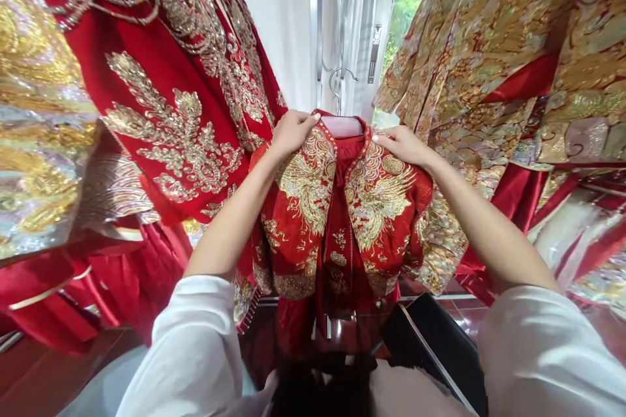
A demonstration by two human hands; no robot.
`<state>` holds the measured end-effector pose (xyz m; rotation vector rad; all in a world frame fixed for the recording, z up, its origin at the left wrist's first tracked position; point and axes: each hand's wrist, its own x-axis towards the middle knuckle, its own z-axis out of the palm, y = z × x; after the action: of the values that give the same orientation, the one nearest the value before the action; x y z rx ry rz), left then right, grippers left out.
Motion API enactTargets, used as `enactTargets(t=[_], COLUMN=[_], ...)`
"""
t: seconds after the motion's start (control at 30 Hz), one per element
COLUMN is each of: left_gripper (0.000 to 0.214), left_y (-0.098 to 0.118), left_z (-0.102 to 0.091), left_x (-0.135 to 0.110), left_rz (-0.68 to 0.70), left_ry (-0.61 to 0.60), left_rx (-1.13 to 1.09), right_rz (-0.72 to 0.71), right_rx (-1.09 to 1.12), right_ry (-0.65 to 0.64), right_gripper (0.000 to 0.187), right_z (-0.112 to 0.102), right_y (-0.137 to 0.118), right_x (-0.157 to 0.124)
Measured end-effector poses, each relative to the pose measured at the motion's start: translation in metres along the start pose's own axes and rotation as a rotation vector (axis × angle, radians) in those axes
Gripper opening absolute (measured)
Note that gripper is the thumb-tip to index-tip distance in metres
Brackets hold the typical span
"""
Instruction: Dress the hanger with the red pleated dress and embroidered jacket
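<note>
A red jacket (303, 208) with gold embroidery hangs upright on a hanger (337, 88) whose metal hook shows above the collar. My left hand (294, 133) grips the jacket's left-side shoulder near the collar, thumb on the front edge. On the opposite shoulder, my right hand (402, 144) pinches the cloth beside the collar, its thumb at the front edge. The jacket's front hangs open, and a red inner garment (347, 156) shows between its two halves. Fingers of both hands are partly hidden behind the cloth.
Red garments with gold beading (176, 137) hang close on the left. Gold patterned garments (469, 45) crowd the right. Behind the jacket stand a white curtain (288, 19) and a door frame with a latch (374, 55). A black box-like object (435, 332) rests low at the right.
</note>
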<state>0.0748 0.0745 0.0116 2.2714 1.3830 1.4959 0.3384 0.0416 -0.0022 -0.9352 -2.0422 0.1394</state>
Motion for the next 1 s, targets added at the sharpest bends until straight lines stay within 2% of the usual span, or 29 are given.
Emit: enactTargets(t=[0.13,0.2,0.3,0.4,0.47,0.53,0.6,0.7,0.8,0.87,0.93,1.0], left_gripper=[0.044,0.042,0.032,0.033,0.039,0.044,0.046,0.047,0.052,0.061,0.068,0.068], left_y=[0.007,0.005,-0.01,-0.032,-0.042,-0.049,-0.055,-0.069,-0.087,-0.095,-0.096,-0.089], left_z=[-0.007,-0.011,-0.019,-0.031,-0.039,-0.044,-0.047,-0.046,-0.043,-0.044,-0.046,-0.048], left_x=[0.015,0.014,0.001,-0.017,-0.024,-0.027,-0.027,-0.027,-0.032,-0.036,-0.04,-0.045], left_rz=[0.101,0.122,0.151,0.077,-0.005,-0.05,-0.111,-0.243,-0.34,-0.377,-0.334,-0.195], left_ry=[0.015,-0.051,-0.19,-0.227,-0.246,-0.337,-0.465,-0.582,-0.611,-0.585,-0.525,-0.475], left_rx=[-0.107,-0.081,0.04,0.24,0.298,0.19,-0.027,-0.268,-0.332,-0.327,-0.284,-0.197], right_rz=[0.027,0.079,0.106,0.089,0.094,0.126,0.223,0.412,0.526,0.571,0.542,0.433], right_rx=[0.016,0.071,0.091,0.004,-0.025,-0.009,0.086,0.31,0.427,0.459,0.449,0.384], right_ry=[-0.021,-0.096,-0.261,-0.335,-0.298,-0.211,-0.146,-0.168,-0.21,-0.227,-0.234,-0.246], right_gripper=[0.065,0.069,0.066,0.053,0.053,0.055,0.059,0.062,0.054,0.05,0.049,0.049], right_z=[-0.002,-0.006,-0.016,-0.029,-0.033,-0.033,-0.03,-0.028,-0.029,-0.031,-0.031,-0.03], right_y=[0.023,0.027,0.027,0.027,0.029,0.034,0.042,0.058,0.07,0.074,0.073,0.069], right_x=[0.015,0.018,0.01,-0.011,-0.024,-0.032,-0.034,-0.028,-0.023,-0.024,-0.027,-0.031])
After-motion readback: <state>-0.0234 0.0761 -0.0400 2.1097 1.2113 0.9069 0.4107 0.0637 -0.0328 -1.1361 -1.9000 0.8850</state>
